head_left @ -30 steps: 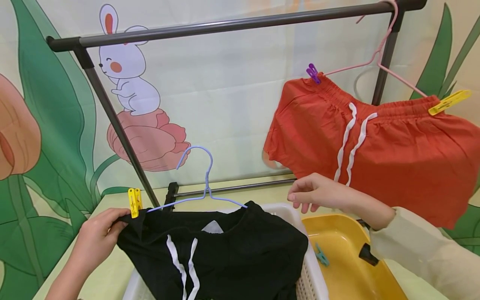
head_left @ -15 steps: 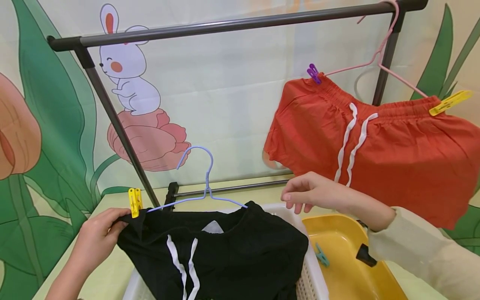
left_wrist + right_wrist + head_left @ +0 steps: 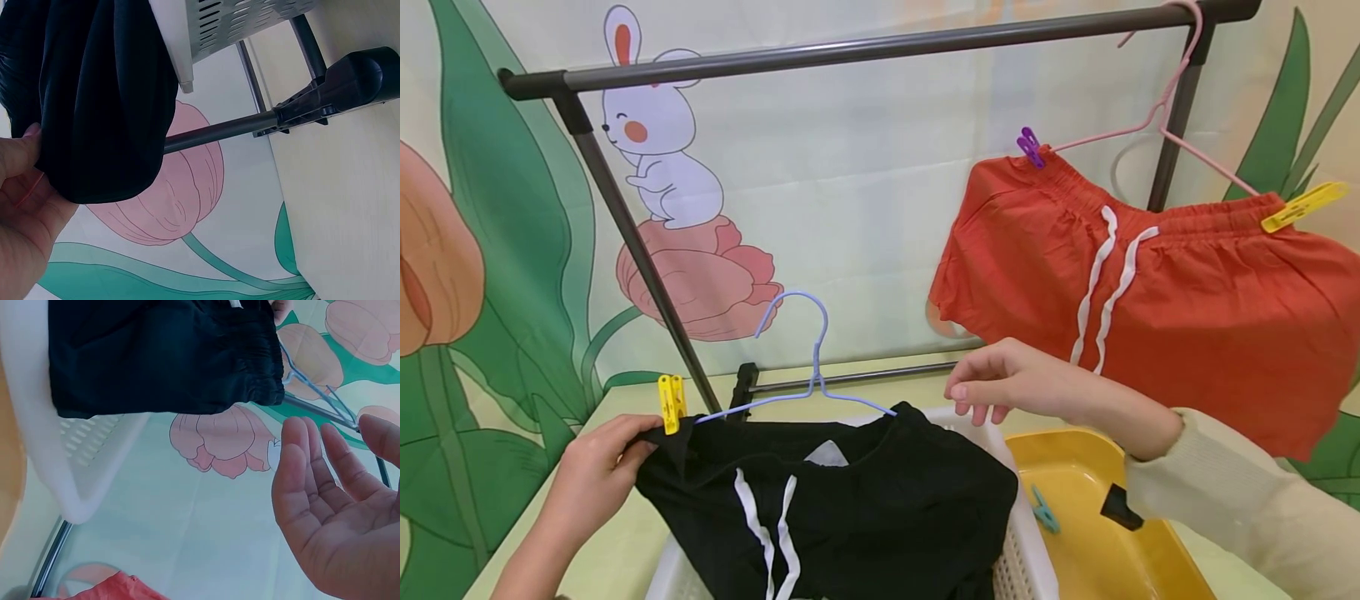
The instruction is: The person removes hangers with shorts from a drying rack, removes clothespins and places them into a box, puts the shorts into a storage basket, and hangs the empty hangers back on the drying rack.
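Note:
Black shorts with white drawstrings lie over a white basket, a blue hanger set inside their waistband. A yellow clothespin clips the waistband's left corner. Right beside that clip my left hand pinches the corner between thumb and fingers; in the left wrist view the black cloth hangs from this hand. My right hand hovers past the waistband's right end, its fingers loosely bent and holding nothing. The right wrist view shows its palm apart from the shorts.
Red shorts hang at the right from a pink hanger on the dark rack bar, held by purple and yellow clothespins. A yellow tray beside the basket holds a teal clothespin.
My right hand has drifted left, closer to the right end of the black shorts' waistband. The left hand keeps its pinch on the corner, and the shorts stay put.

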Demonstrator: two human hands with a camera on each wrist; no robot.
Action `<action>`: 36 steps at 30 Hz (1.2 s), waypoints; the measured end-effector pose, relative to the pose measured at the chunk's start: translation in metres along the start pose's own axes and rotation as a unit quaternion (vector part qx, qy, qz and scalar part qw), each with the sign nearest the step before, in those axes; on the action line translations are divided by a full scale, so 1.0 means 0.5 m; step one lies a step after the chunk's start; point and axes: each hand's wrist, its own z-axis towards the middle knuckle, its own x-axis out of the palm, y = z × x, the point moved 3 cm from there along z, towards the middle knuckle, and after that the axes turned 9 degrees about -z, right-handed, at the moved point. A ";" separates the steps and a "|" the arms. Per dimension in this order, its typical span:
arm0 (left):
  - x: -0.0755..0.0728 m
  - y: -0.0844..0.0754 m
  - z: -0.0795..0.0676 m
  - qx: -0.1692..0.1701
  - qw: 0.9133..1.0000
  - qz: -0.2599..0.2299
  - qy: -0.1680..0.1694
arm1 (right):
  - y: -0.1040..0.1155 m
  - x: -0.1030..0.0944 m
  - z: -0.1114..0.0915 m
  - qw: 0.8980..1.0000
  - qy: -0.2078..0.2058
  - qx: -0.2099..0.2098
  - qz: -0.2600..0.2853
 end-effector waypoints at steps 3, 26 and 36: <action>0.000 0.000 0.000 -0.001 1.000 -0.001 0.000 | 0.007 0.003 0.003 1.000 0.004 -0.007 0.003; -0.001 -0.001 0.000 0.008 1.000 -0.009 -0.005 | 0.057 0.025 0.030 0.999 0.029 -0.042 0.010; 0.001 0.002 -0.003 0.011 1.000 -0.008 -0.008 | 0.074 0.046 0.052 0.998 0.047 -0.039 0.002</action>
